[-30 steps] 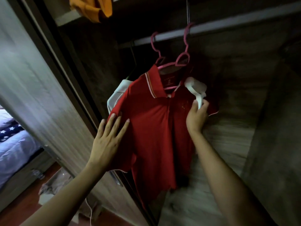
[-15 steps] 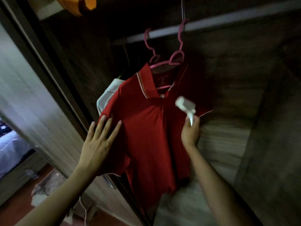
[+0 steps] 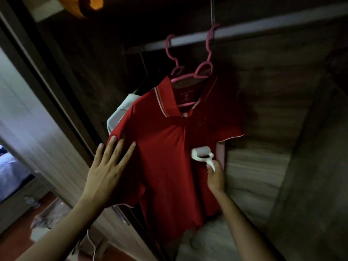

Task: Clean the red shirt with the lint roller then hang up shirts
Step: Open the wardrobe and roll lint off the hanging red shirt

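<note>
The red shirt [image 3: 167,157] hangs on a pink hanger [image 3: 190,76] from the rail [image 3: 263,25] inside a wardrobe, with its front toward the camera. The roller [image 3: 200,152] lies against the shirt front, on the right side below the chest. The right hand [image 3: 216,176] grips the roller's handle from below, fingers curled around it. The left hand [image 3: 107,166] is open, its straight fingers spread flat on the shirt's left sleeve, and this seems to hold the cloth steady. A white shirt [image 3: 120,112] hangs behind the red one, at the left. An orange cloth [image 3: 84,6] shows on the shelf above.

The step in hand is judged to be the cleaning, in the middle of a pass over the front. The next move probably calls for more passes on the parts not yet rolled, while the left hand holds the cloth flat, because a hanging shirt swings easily.
</note>
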Demonstrator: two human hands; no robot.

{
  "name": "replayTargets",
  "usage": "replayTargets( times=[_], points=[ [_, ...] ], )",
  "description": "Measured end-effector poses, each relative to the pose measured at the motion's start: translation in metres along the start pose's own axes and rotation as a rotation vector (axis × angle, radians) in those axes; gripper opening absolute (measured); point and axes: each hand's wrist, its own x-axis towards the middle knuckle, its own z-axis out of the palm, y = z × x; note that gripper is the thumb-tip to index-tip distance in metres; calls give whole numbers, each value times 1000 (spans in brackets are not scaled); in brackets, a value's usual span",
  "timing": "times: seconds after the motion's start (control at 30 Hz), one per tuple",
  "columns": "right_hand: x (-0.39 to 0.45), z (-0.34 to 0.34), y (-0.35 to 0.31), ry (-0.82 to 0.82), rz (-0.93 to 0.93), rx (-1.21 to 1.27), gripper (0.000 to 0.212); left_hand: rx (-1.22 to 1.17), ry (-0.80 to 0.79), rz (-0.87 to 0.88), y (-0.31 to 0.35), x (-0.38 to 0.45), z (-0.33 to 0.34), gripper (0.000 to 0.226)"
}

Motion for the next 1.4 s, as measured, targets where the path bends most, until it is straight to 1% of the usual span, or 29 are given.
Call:
replayTargets(
  times=[0.03, 0.1, 0.13, 0.2, 0.27, 0.3, 0.37, 0.43, 0.47, 0.53, 0.57, 0.63, 0.67, 0.73, 0.8, 0.9, 1.0, 1.1, 1.17, 1.23, 1.33, 1.4],
  points=[
    [2, -3, -2, 31, -17, 24, 23, -10, -1, -1, 0, 0, 1, 88],
    [17, -13, -25, 146, -43, 110, 25, -29, -25, -12, 2, 1, 3, 102],
    [27, -20, -42, 212, -48, 157, 27, -31, -23, -20, 2, 2, 2, 103],
    [45, -36, -77, 300, -56, 217, 32, -32, -19, -28, 4, 2, 1, 92],
    [58, -47, -100, 365, -56, 252, 35, -25, 7, -26, 4, 3, 2, 72],
    [64, -48, -102, 380, -49, 263, 37, -24, 3, -32, 5, 4, 2, 70],
    [67, -44, -88, 352, -17, 228, 38, -16, -19, -21, 4, 3, 3, 77],
    [60, -32, -50, 257, 43, 121, 37, -18, -36, -20, 3, 4, 3, 96],
    [53, -27, -29, 195, 82, 63, 34, -23, -44, -21, 3, 4, 2, 98],
    [30, -18, 7, 106, 131, -15, 31, -25, 6, -1, 2, 3, 0, 75],
    [20, -15, 16, 109, 130, -23, 30, -28, 20, -2, 0, 3, 1, 70],
    [5, -10, 11, 176, 87, 5, 29, -40, -21, -13, 0, 4, 7, 82],
    [4, -10, -2, 211, 45, 45, 30, -37, -20, -14, 1, 5, 6, 79],
    [9, -7, -30, 252, -65, 155, 34, -37, 4, -12, 3, 4, 7, 66],
    [15, -2, -54, 267, -155, 222, 35, -32, 13, -11, 4, 6, 8, 63],
    [6, 11, -51, 253, -187, 235, 34, -9, 30, -12, 4, 5, 11, 60],
    [-19, 35, 2, 177, -83, 109, 32, -4, 32, -13, 3, 4, 11, 62],
    [-55, 52, 69, 3, 123, -40, 35, 2, 34, -1, 0, 4, 9, 61],
    [-72, 55, 94, -86, 224, -107, 37, 5, 34, 0, -2, 4, 8, 60],
    [-73, 54, 93, -65, 226, -111, 37, 7, 45, 4, -4, 3, 5, 59],
    [-53, 50, 59, 97, 118, -29, 36, 8, 48, 14, -3, 1, 0, 58],
    [-38, 44, 38, 157, 58, 27, 36, 3, 43, 22, -1, 0, -1, 59]
  ],
)
